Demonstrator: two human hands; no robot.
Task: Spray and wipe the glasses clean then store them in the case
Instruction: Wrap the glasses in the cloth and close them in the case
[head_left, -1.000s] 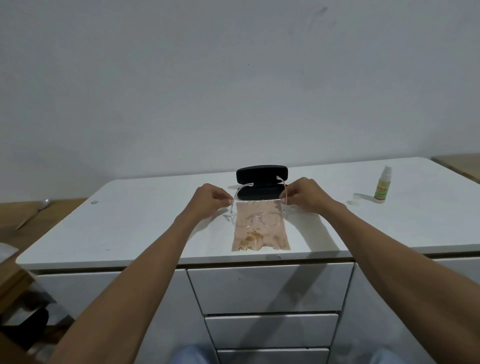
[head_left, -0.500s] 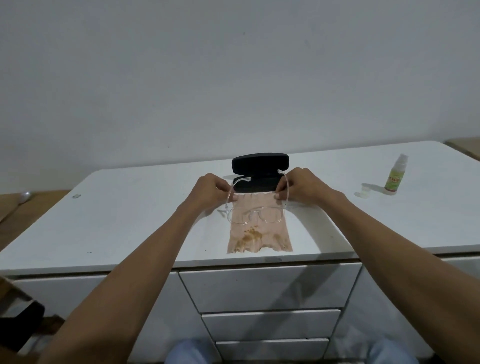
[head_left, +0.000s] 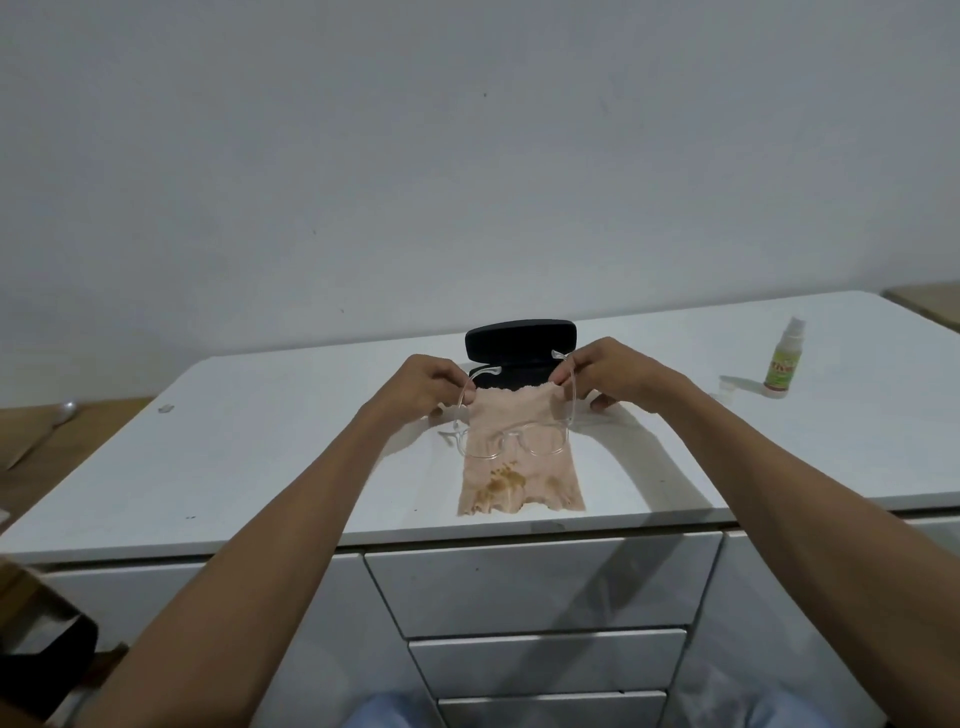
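Observation:
Clear-framed glasses (head_left: 511, 441) hang just above a pink, stained cloth (head_left: 519, 467) spread on the white cabinet top (head_left: 291, 447). My left hand (head_left: 431, 382) pinches the left temple arm and my right hand (head_left: 608, 371) pinches the right one, with the lenses facing me. Behind the cloth stands the black glasses case (head_left: 519, 340), its lid raised. The far edge of the cloth partly covers the case's lower half. A small spray bottle (head_left: 783, 361) with a green label stands at the far right, its clear cap (head_left: 725, 383) lying beside it.
White drawers (head_left: 540, 587) sit below the cabinet's front edge. A wooden surface (head_left: 52, 441) with a spoon-like object lies to the left. A dark object (head_left: 47, 649) shows at the lower left. The wall rises right behind the cabinet.
Both hands have lifted the glasses by their temple arms, raising them off the cloth. The view has shifted slightly upward and to the left.

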